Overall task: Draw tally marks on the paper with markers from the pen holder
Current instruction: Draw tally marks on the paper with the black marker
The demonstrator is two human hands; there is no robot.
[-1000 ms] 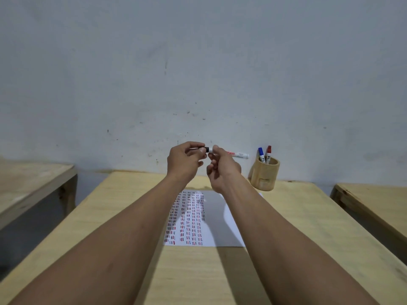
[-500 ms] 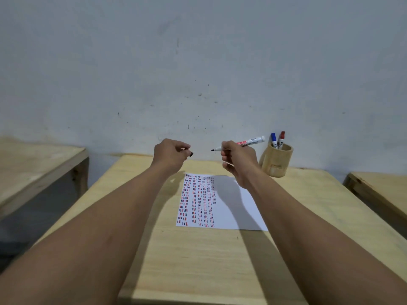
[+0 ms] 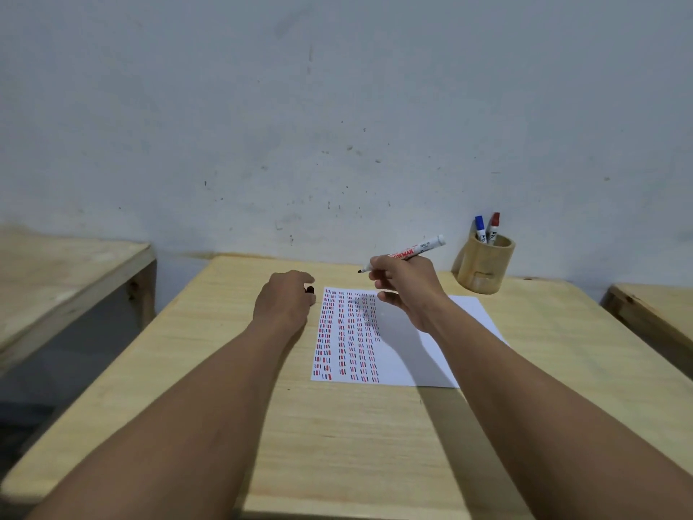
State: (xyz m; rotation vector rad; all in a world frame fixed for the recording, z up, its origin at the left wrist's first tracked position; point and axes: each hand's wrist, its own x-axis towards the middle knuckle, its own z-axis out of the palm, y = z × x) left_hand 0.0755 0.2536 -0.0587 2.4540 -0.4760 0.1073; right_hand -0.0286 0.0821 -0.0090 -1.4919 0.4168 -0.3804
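Observation:
A white paper (image 3: 408, 347) lies on the wooden table (image 3: 375, 444), its left half filled with columns of red and dark tally marks. My right hand (image 3: 407, 290) hovers over the paper's top edge, holding an uncapped white marker (image 3: 416, 251) with its black tip pointing left. My left hand (image 3: 285, 304) is lowered to the table just left of the paper, closed around the marker's black cap (image 3: 309, 290). A wooden pen holder (image 3: 485, 270) stands at the back right with a blue marker (image 3: 480, 228) and a red marker (image 3: 494, 227) in it.
A grey wall rises right behind the table. Another wooden table (image 3: 67, 279) stands to the left across a gap, and the corner of a third (image 3: 652, 313) shows at the right.
My hands pulled the cap off the marker and moved apart. Both then lowered toward the table, the left with the cap, the right with the marker over the paper.

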